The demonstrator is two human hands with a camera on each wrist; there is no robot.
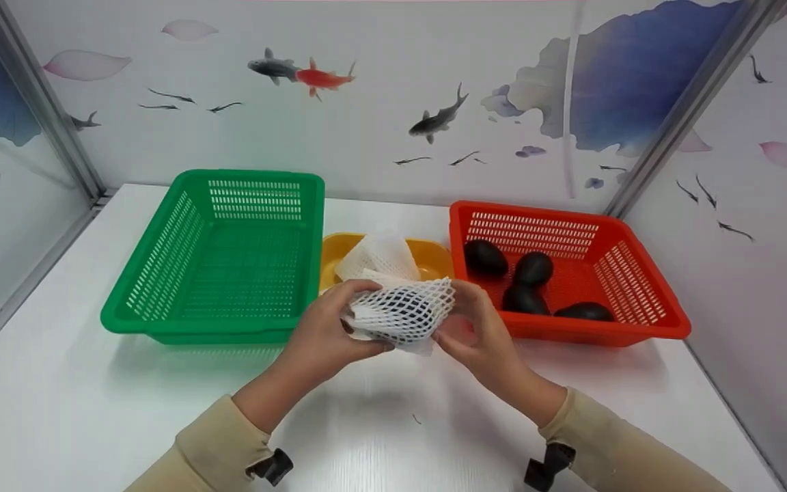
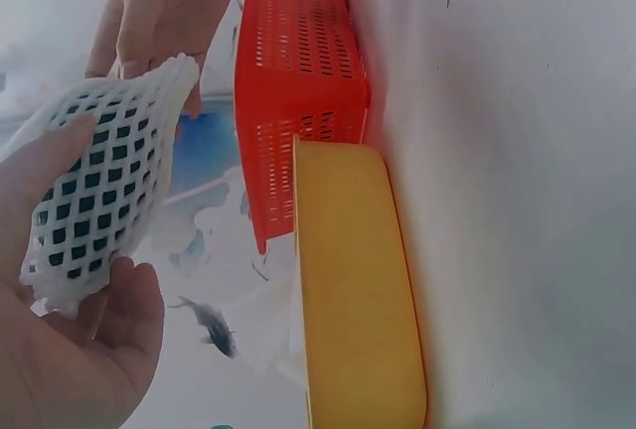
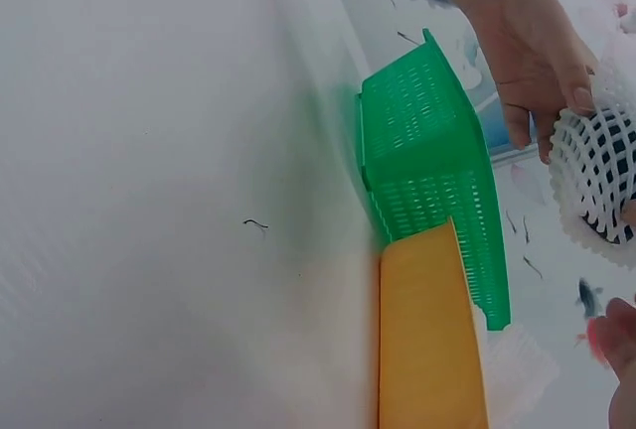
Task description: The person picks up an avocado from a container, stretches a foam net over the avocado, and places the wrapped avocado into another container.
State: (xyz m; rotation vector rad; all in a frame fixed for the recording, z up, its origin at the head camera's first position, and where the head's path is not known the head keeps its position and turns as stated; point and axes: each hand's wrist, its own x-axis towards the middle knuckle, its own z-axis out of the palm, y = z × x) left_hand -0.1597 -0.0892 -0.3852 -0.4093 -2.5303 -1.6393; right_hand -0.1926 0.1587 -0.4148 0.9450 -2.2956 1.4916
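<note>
A white foam net (image 1: 404, 311) is wrapped around a dark avocado (image 2: 94, 191), which shows through its mesh. Held above the table, the bundle lies tilted between both hands. My left hand (image 1: 328, 328) grips its left end, thumb on one side and fingers curled around the other. At the opposite end, my right hand (image 1: 479, 331) holds the net's edge between thumb and fingers. More avocados (image 1: 533, 268) lie in the red basket (image 1: 653, 301) on the right. Behind the hands, foam nets (image 1: 380, 256) rest in a yellow tray (image 1: 434, 256).
A green basket (image 1: 212, 331) with nothing in it stands at the left, beside the yellow tray. The baskets rest on a white table (image 1: 380, 437), where a small dark thread (image 1: 416, 419) lies near the front. Printed walls (image 1: 380, 137) enclose the back and sides.
</note>
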